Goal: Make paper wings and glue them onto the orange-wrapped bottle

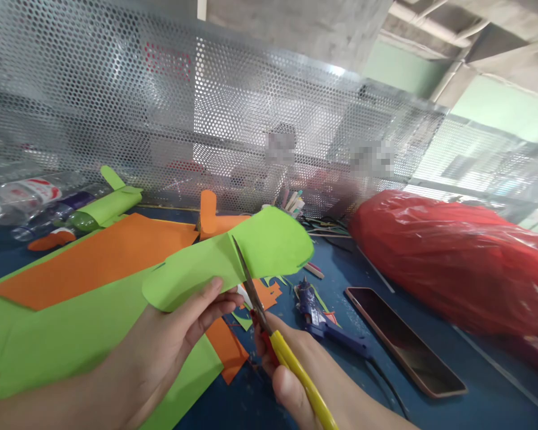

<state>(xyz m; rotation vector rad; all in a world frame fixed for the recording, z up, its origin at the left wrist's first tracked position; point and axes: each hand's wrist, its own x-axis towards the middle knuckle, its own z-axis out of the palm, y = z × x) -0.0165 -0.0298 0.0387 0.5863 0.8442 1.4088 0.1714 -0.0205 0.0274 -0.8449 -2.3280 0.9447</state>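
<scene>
In my left hand is a long green paper cutout with rounded ends, pinched along its lower edge between thumb and fingers. My right hand grips a pair of scissors with yellow and red handles. The scissor blades lie across the middle of the cutout, one blade over its face and pointing up and away. Whether the blades are parted is hard to make out. Beneath my left arm, large green sheets and an orange sheet spread over the blue table.
A blue glue gun and a phone lie on the right, beside a big red plastic bag. Paper scraps lie mid-table. Plastic bottles and a green paper-wrapped bottle are at left. A perforated metal screen stands behind.
</scene>
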